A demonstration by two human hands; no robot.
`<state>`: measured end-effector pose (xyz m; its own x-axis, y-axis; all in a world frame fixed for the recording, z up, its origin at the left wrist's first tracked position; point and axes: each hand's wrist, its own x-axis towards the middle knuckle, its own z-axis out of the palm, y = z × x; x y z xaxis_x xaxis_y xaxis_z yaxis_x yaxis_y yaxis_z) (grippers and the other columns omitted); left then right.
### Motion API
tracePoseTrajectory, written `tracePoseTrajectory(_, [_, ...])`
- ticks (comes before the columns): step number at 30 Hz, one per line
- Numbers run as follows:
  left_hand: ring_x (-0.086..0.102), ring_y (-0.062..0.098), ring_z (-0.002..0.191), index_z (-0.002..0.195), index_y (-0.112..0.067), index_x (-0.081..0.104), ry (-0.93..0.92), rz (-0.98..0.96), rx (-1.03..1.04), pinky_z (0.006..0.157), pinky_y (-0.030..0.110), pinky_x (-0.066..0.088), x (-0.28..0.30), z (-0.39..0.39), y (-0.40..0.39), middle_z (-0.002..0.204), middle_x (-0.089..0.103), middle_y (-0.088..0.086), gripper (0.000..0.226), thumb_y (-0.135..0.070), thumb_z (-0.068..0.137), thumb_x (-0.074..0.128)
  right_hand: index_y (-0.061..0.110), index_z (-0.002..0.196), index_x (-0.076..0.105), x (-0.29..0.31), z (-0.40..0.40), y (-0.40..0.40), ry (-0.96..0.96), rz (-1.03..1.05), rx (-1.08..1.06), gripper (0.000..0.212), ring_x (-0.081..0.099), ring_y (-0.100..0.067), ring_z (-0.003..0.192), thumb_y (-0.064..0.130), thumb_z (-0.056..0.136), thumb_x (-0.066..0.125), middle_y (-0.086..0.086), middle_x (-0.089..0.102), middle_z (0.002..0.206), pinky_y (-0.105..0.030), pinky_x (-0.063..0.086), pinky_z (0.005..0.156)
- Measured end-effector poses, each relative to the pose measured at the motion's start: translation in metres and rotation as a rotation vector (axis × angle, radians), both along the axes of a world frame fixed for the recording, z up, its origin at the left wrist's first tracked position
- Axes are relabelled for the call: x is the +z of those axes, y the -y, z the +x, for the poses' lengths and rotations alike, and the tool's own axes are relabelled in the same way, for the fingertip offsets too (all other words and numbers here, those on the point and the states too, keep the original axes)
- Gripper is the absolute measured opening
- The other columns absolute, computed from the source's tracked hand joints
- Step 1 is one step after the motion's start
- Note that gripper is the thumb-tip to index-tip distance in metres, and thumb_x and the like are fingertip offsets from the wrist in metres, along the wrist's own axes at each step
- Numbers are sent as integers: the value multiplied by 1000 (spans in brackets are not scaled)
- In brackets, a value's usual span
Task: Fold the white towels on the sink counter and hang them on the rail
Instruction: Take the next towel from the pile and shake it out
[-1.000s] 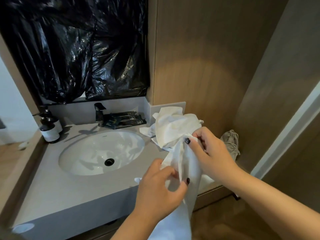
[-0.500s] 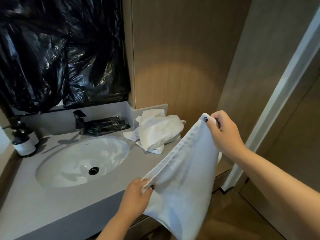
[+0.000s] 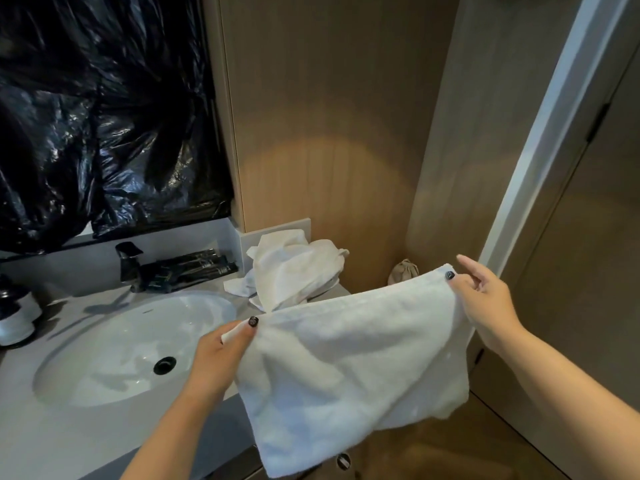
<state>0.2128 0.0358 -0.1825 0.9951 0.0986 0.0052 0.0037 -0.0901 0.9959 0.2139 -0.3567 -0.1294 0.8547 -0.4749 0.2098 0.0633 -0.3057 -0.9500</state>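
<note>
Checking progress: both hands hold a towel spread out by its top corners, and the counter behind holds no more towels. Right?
Not quite. The head view shows the left hand and right hand holding the towel spread, but crumpled towels lie on the counter.

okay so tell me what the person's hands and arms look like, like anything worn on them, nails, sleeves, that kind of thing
Both forearms are bare to the frame's edge: no sleeves, watch or bracelet in view. The left hand and the right hand show no rings. The thumbnails on both hands wear dark, nearly black polish with a small pale mark; what the mark is cannot be made out. The other nails cannot be seen clearly.
</note>
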Motion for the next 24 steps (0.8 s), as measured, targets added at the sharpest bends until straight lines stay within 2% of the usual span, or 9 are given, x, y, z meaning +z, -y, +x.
tracePoseTrajectory(2, [73, 18, 84, 89, -33, 79, 5, -73, 49, 75, 40, 60, 3, 1, 5, 91, 77, -1, 13, -30, 93, 66, 28, 126, 65, -3, -3, 5, 2, 16, 29, 30, 56, -10, 114, 21, 97, 60, 18, 62, 117, -31, 48, 96])
tracePoseTrajectory(5, [72, 11, 83, 85, -37, 80, 63, -13, 54, 67, 29, 58, 3, 1, 7, 91, 77, -7, 18, -23, 90, 70, 39, 99, 69, -5, -10, 10, 12, -29, 57, 22, 62, -7, 102, 20, 97, 60, 21, 68, 102, -25, 52, 77])
tracePoseTrajectory(9, [64, 9, 75, 88, -48, 77, 120, 157, 29, 67, 27, 56, 2, 0, 2, 87, 76, -12, 29, -20, 82, 79, 31, 107, 64, -13, -17, 23, 1, -252, 70, 16, 59, -13, 101, 21, 99, 55, 10, 65, 103, -30, 48, 79])
tracePoseTrajectory(11, [62, 1, 66, 87, -54, 74, 153, 223, 21, 61, 15, 53, 3, -1, 1, 82, 75, -16, 36, -21, 76, 83, 29, 112, 62, -18, -21, 29, -29, -360, 60, 16, 55, -10, 97, 23, 100, 52, 5, 62, 105, -27, 45, 75])
tracePoseTrajectory(13, [61, -4, 62, 77, -51, 76, 195, 333, 2, 54, 7, 46, 5, 0, 3, 77, 74, -18, 30, -23, 74, 83, 26, 113, 62, -21, -26, 34, -51, -407, 73, 17, 56, -6, 89, 24, 100, 52, 4, 62, 102, -18, 42, 66])
tracePoseTrajectory(15, [55, -2, 54, 74, -46, 76, 227, 431, -26, 49, 8, 39, 6, 2, 5, 68, 71, -16, 22, -25, 75, 83, 26, 107, 63, -23, -31, 39, -63, -427, 80, 13, 59, -5, 77, 23, 98, 55, 8, 64, 91, -11, 41, 56])
tracePoseTrajectory(18, [48, 2, 48, 72, -40, 75, 237, 514, -42, 45, 12, 35, 4, 5, 4, 59, 66, -9, 12, -31, 72, 84, 22, 98, 63, -27, -33, 41, -90, -376, 87, 8, 66, -18, 69, 17, 92, 63, 0, 65, 86, -24, 53, 55])
tracePoseTrajectory(20, [48, 4, 48, 71, -37, 74, 230, 555, -36, 45, 14, 35, 3, 8, 2, 58, 65, -7, 10, -42, 69, 82, 20, 95, 61, -32, -30, 38, -110, -293, 104, 11, 69, -21, 63, 11, 90, 65, -5, 65, 87, -27, 57, 52])
tracePoseTrajectory(24, [54, 8, 56, 72, -39, 68, 224, 714, 75, 47, 24, 39, 2, 27, -2, 59, 61, -14, 26, -63, 67, 72, 19, 99, 57, -43, -8, 26, -135, -193, 96, 11, 71, -19, 67, 10, 94, 60, -6, 68, 86, -35, 62, 65])
